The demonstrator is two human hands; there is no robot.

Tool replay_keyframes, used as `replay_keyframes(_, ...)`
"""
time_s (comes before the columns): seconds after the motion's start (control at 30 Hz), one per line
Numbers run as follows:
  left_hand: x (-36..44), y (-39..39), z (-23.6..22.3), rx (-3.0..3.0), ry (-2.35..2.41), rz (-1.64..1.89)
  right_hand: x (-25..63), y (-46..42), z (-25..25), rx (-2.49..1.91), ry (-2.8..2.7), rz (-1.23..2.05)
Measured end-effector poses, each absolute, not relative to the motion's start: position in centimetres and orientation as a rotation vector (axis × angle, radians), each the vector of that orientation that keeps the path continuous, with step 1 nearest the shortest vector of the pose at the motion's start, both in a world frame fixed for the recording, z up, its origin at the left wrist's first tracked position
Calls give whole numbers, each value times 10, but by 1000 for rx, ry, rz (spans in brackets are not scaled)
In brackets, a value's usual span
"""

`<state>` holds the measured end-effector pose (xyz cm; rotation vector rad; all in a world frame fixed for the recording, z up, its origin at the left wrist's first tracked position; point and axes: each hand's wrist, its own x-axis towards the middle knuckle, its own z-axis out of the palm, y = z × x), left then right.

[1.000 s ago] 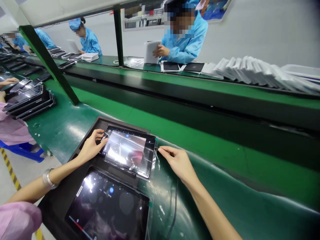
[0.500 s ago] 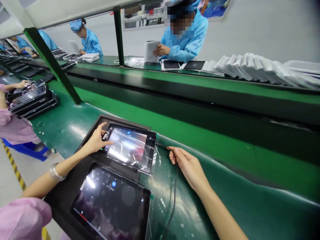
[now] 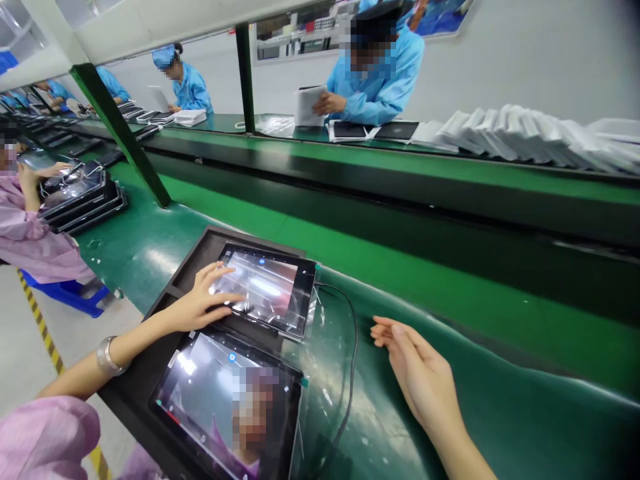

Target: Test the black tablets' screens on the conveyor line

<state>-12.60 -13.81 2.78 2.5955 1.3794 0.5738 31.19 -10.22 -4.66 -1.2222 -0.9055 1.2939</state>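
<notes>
Two black tablets lie in a dark tray (image 3: 165,303) on the green bench. My left hand (image 3: 205,303) rests with spread fingers on the left part of the far tablet (image 3: 270,287), whose lit screen reflects the ceiling. A black cable (image 3: 350,360) runs from that tablet's right edge and curves down toward me. My right hand (image 3: 417,370) hovers empty over the green mat, to the right of the cable and apart from it, fingers loosely extended. The near tablet (image 3: 230,407) is lit and lies below my left hand.
A person in pink at the left (image 3: 30,233) works beside a stack of tablets (image 3: 85,197). Across the conveyor, people in blue coats (image 3: 375,80) handle tablets, next to a row of white boxes (image 3: 520,137). A green post (image 3: 120,137) slants up at the left.
My right hand let go of the cable at the far tablet's right edge and drew back to the right. My left hand slid further onto the tablet's screen.
</notes>
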Motion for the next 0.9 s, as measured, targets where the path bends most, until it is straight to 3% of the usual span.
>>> replay_keyframes(0.17,-109,-138,20,2818,1268,262,312,-101,-50,-1254,-977,1274)
replay_keyframes(0.37,-86,-115,24,2748,1533,357,311,-103,-50,-1244,-1036,1243)
replay_keyframes(0.63,-67,-131,31,3048,760,351,308,-104,-45,-1252,-1182,1173)
replay_keyframes(0.9,-70,-119,26,2960,922,203,301,-106,-40,-1195,-1248,1165)
